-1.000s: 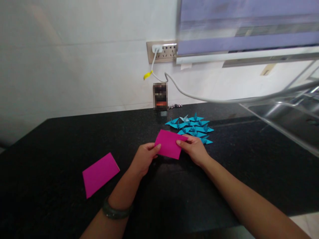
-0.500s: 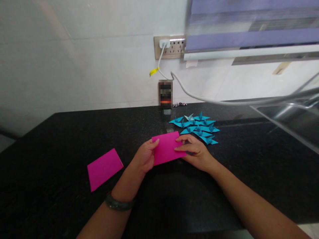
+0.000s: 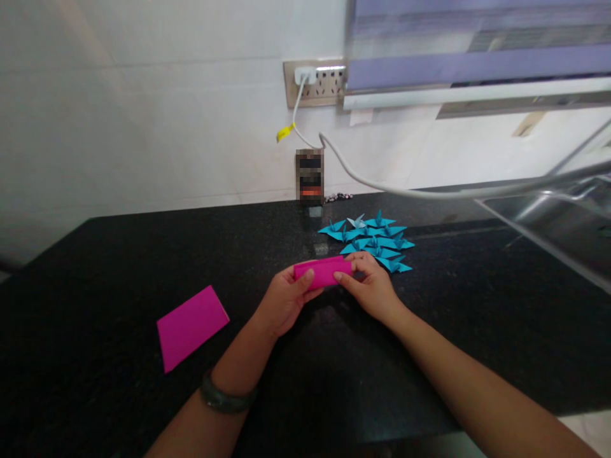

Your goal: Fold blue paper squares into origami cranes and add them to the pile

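Observation:
A pink sheet of paper (image 3: pixel 323 273), bent over into a narrow strip, is held between both hands above the dark counter. My left hand (image 3: pixel 289 296) grips its left end, thumb on the front and fingers behind. My right hand (image 3: pixel 370 283) pinches the right end, with the thumb at the lower part and the fingers at the upper right corner. A stack of pink paper (image 3: pixel 191 327) lies on the counter to the left of my left forearm. Just beyond my right hand sit several blue folded paper cranes (image 3: pixel 377 243), and a paler crane (image 3: pixel 356 221) among them.
The black counter (image 3: pixel 119 280) runs along a white wall. A small dark box (image 3: pixel 310 178), blurred out, stands at the wall beside a beaded string (image 3: pixel 338 198). A white cable (image 3: pixel 363 181) hangs from a socket (image 3: pixel 317 83) towards a metal sink (image 3: pixel 563 216) on the right.
The pink sheet, flat and facing me before, is now bent over into a narrower strip. My right thumb has come to its front face. The view has shifted slightly.

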The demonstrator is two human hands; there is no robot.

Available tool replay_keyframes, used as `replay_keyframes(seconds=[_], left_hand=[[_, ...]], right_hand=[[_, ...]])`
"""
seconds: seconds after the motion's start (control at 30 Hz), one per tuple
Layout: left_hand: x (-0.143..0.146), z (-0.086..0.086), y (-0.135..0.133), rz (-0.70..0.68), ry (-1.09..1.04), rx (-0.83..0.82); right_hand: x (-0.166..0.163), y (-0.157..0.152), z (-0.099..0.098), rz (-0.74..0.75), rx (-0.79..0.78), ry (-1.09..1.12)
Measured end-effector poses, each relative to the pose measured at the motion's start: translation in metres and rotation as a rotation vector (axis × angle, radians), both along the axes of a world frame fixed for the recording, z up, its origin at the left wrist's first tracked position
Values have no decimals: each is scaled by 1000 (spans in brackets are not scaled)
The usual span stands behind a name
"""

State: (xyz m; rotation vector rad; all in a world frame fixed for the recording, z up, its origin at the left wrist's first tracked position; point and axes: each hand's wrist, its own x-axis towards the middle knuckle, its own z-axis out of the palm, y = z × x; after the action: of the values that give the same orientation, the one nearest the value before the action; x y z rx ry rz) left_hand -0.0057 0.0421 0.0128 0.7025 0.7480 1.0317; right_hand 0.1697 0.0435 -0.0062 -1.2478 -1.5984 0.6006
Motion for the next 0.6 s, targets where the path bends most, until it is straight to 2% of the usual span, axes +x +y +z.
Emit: replay_keyframes(seconds=[0.13, 0.27, 0.4, 0.6], left_hand=[[3, -3, -1, 28, 55, 13], [4, -5, -1, 48, 55, 11], [3, -6, 0, 59, 69, 10], [3, -6, 0, 92, 156, -20]], right_hand=[[-2, -2, -1, -5, -25, 28], [-4, -3, 1, -26, -252, 261], [-6, -3, 8, 49, -421, 470], [-6, -6, 11, 41, -450, 524]])
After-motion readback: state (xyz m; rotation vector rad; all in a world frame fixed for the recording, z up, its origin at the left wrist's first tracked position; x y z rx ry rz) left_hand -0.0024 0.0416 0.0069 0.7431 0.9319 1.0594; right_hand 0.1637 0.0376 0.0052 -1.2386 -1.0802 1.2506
